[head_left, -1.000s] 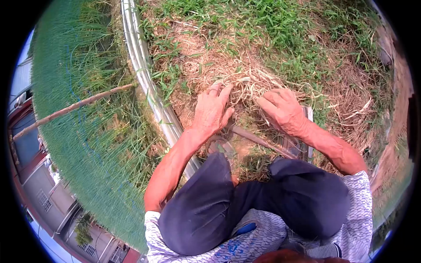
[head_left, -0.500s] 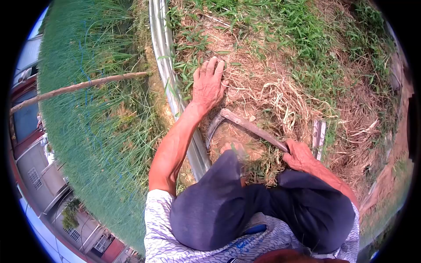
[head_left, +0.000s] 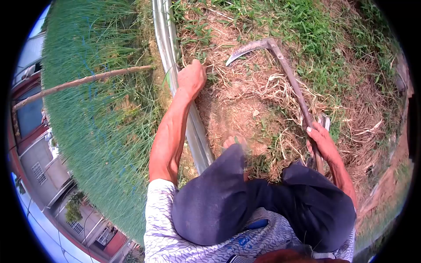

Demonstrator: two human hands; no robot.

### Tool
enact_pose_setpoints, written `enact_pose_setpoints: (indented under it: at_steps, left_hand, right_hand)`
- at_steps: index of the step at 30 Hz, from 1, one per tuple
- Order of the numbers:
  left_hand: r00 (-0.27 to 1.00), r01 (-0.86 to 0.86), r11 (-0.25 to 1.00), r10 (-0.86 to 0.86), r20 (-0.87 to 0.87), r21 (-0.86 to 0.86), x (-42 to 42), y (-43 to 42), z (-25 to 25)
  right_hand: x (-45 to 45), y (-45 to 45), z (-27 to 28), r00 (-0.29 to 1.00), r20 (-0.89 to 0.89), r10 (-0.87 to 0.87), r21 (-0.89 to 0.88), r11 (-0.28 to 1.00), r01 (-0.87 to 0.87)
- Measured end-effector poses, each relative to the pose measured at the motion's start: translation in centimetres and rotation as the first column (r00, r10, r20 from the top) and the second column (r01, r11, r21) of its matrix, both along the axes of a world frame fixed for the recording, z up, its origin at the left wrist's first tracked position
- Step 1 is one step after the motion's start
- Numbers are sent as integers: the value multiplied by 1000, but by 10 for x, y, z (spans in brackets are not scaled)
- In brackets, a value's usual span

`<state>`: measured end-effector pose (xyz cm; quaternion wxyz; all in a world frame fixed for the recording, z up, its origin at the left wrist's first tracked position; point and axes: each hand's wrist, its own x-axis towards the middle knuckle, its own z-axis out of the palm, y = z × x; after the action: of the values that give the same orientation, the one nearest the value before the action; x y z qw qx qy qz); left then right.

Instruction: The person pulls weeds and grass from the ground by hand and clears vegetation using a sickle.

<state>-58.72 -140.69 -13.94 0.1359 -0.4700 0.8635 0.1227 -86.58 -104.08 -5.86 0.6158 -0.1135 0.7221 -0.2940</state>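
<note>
My right hand (head_left: 323,141) is wrapped round the wooden handle of a sickle (head_left: 291,79). The sickle's curved blade (head_left: 247,50) points left, just above the straw-covered soil and well apart from my left hand. My left hand (head_left: 191,79) is closed in a fist beside the edge of a grey corrugated strip (head_left: 198,138). Small green weeds (head_left: 199,37) grow just beyond the knuckles, and whatever the fingers hold is hidden. Dry pulled grass (head_left: 280,90) lies under the sickle handle.
Left of the strip stands a dense bed of thin green stalks (head_left: 105,144), crossed by a wooden pole (head_left: 83,80). Leafy weeds (head_left: 309,26) cover the ground at the upper right. My bare foot (head_left: 234,141) and bent knees are close below.
The sickle has swung up and away, from beside the strip to the upper middle. My right hand moved right. My left hand went from spread fingers to a fist, shifting slightly left.
</note>
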Motion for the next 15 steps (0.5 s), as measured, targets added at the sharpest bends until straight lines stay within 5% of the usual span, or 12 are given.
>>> enact_pose_setpoints:
  at_steps: [2, 5, 6, 7, 9, 11, 13, 14, 15]
  left_hand:
    - [997, -72, 995, 72, 2, 69, -3, -3, 7]
    - [982, -87, 870, 157, -105, 486, -9, 23, 10]
    - [976, 53, 824, 77, -205, 564, -23, 51, 19]
    - [940, 218, 859, -57, -337, 464, -32, 76, 6]
    - [867, 498, 630, -381, -322, 596, -43, 118, -1]
    - [798, 601, 292, -266, -541, 744, -48, 173, 45]
    - [749, 650, 441, -232, -620, 619, -33, 208, 22]
    - [851, 515, 445, -369, -374, 733, -54, 181, 59]
    - [869, 482, 721, -320, -377, 498, -44, 164, 54]
  right_hand:
    - [-4, 40, -20, 964, 258, -72, 136, 990, 38]
    - [5, 56, -26, 986, 145, -81, 150, 987, 59]
    - [8, 59, -25, 988, 126, -86, 160, 985, 65]
    - [11, 60, -28, 989, 110, -103, 151, 985, 85]
    - [10, 56, -25, 988, 97, -120, 130, 986, 107]
    - [11, 59, -25, 984, 82, -158, 110, 983, 149]
    - [8, 64, -27, 988, 40, -147, 96, 985, 143]
    - [9, 69, -28, 989, 2, -148, 85, 985, 148]
    - [11, 75, -31, 988, 12, -153, 90, 984, 152]
